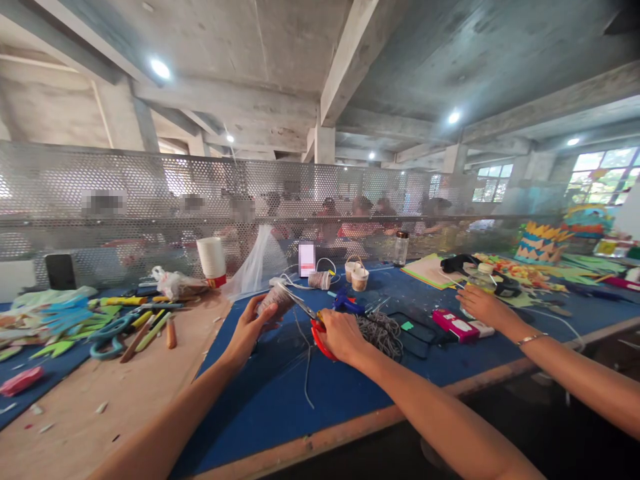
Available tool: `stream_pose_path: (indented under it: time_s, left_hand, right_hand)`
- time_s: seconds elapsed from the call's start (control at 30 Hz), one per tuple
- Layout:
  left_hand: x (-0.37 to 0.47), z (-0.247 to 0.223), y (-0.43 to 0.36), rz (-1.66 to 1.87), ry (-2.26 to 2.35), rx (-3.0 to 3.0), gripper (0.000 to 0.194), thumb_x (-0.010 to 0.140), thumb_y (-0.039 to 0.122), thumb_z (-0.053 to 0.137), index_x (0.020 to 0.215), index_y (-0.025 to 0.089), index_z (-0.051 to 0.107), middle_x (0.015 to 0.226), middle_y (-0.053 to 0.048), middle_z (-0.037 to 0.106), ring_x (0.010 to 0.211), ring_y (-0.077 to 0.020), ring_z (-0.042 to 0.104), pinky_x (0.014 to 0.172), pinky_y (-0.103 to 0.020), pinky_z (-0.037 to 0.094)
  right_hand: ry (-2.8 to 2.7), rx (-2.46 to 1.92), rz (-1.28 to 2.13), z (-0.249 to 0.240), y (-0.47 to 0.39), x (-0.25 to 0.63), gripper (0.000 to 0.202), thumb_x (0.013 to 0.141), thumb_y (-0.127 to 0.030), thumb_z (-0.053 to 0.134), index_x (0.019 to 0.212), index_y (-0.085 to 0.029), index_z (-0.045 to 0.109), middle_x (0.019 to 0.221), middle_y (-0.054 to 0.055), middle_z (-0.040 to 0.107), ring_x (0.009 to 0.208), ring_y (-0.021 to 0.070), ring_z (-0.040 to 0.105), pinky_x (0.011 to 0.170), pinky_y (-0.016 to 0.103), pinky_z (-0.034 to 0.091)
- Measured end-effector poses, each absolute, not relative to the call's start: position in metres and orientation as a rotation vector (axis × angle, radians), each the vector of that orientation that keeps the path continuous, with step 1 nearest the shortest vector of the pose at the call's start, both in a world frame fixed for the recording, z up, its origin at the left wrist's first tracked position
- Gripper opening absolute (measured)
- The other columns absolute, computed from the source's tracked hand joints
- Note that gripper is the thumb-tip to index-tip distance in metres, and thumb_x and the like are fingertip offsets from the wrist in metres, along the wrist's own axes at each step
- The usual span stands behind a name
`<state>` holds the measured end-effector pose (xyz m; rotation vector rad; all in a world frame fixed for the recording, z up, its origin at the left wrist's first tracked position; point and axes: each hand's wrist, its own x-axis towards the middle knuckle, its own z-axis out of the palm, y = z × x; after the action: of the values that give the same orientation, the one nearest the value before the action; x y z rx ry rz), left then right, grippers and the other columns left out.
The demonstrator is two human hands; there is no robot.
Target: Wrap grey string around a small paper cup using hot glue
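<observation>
My left hand (250, 328) is wrapped round a small cup covered in cord (276, 303), tilted above the blue table mat (270, 393). In my right hand (340, 335) are red-handled scissors (323, 341), their blades pointing up and left to the cup's rim. A loose grey cord (308, 373) hangs below the cup and trails onto the mat. Just right of my right hand lies a heap of grey cord (383, 335), with a blue glue gun (349, 303) behind it.
Another person's hand (477, 305) reaches in from the right beside a bottle. Small cups (359, 279), a phone (307, 260) and a glass jar (401, 249) stand at the back, before a perforated screen (280, 193). Tools and blue shears (107, 337) lie left.
</observation>
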<state>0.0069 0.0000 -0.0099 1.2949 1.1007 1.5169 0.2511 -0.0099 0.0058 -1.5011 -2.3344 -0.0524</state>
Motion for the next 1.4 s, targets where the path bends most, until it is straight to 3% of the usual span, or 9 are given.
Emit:
stream_pose_path:
  time_s: [0.43,0.63,0.8,1.4]
  left_hand:
    - [0.005,-0.011,0.002,1.600,1.119,1.270,0.069,0.076,0.053,0.085,0.133,0.024,0.061,0.109,-0.006,0.076,0.096,-0.0266,0.078,0.085,-0.040,0.063]
    - [0.001,-0.011,0.004,1.523,1.048,1.198,0.058,0.076,0.065,0.079,0.112,0.020,0.076,0.109,-0.011,0.080,0.102,-0.0310,0.076,0.083,-0.038,0.062]
    - [0.007,-0.005,-0.002,1.508,1.053,1.228,0.046,0.076,0.058,0.082,0.104,0.022,0.077,0.112,-0.008,0.079,0.105,-0.0311,0.074,0.084,-0.037,0.061]
    - [0.003,-0.011,0.002,1.558,1.146,1.292,0.047,0.076,0.053,0.082,0.109,0.021,0.073,0.102,-0.005,0.078,0.098,-0.0281,0.074,0.082,-0.035,0.059]
  right_hand:
    - [-2.335,-1.518,-0.028,0.015,-0.015,0.251,0.026,0.104,-0.037,0.057,0.116,-0.016,0.068,0.113,0.013,0.079,0.106,0.0265,0.077,0.088,0.031,0.051]
    - [-2.335,-1.526,-0.069,0.010,-0.009,0.253,0.028,0.105,-0.040,0.056,0.119,-0.017,0.065,0.117,0.014,0.077,0.108,0.0269,0.076,0.090,0.032,0.051]
    - [-2.316,-1.523,-0.098,0.006,-0.006,0.253,0.033,0.104,-0.041,0.055,0.125,-0.016,0.062,0.121,0.015,0.074,0.109,0.0282,0.075,0.090,0.035,0.053]
    - [-2.309,-1.530,-0.082,0.012,-0.012,0.253,0.031,0.103,-0.039,0.056,0.120,-0.015,0.065,0.116,0.013,0.077,0.105,0.0276,0.076,0.088,0.034,0.052]
